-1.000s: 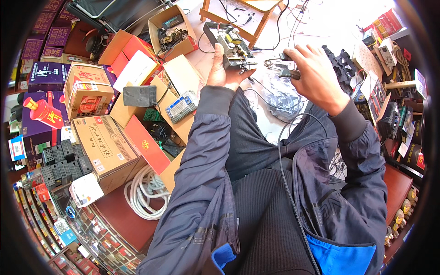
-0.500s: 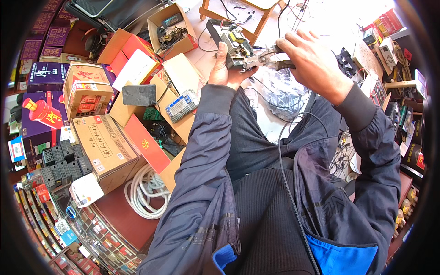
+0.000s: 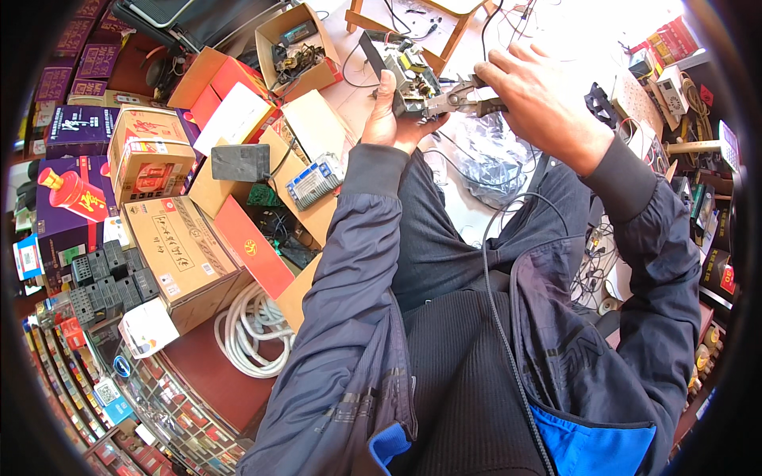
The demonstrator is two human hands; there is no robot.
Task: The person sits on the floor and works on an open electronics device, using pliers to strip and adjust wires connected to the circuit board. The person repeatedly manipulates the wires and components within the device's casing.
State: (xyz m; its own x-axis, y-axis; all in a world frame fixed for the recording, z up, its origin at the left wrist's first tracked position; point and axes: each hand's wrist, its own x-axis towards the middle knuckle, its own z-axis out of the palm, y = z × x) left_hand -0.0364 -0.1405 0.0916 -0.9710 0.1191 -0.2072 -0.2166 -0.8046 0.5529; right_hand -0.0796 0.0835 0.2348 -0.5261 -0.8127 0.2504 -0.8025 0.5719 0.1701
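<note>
Clearly, steadiness matters most at this point. Near the upper centre of the frame, the left hand (image 3: 384, 119) grips a dark-cased circuit unit (image 3: 409, 70) by its lower end, thumb up the near side and fingers partly hidden beneath. Just right of it, the right hand (image 3: 548, 107) is wrapped around a pair of pliers (image 3: 458, 98), whose nose meets the unit's lower right corner. Whether the jaws bite on anything, or merely rest there, I cannot tell. The hands are apart from each other, joined only through tool and unit.

For good work, I would brace the casing firmly in the left palm — the bare components facing up look easy to knock — and bring the nose in square to the edge. Pressure should probably build slowly, with the left fingertips well clear of the tool's path. A slip could carry the pliers into the board. The dark cable (image 3: 455, 151) and the clear plastic bag (image 3: 496, 163), below the pliers, are best avoided too.
</note>
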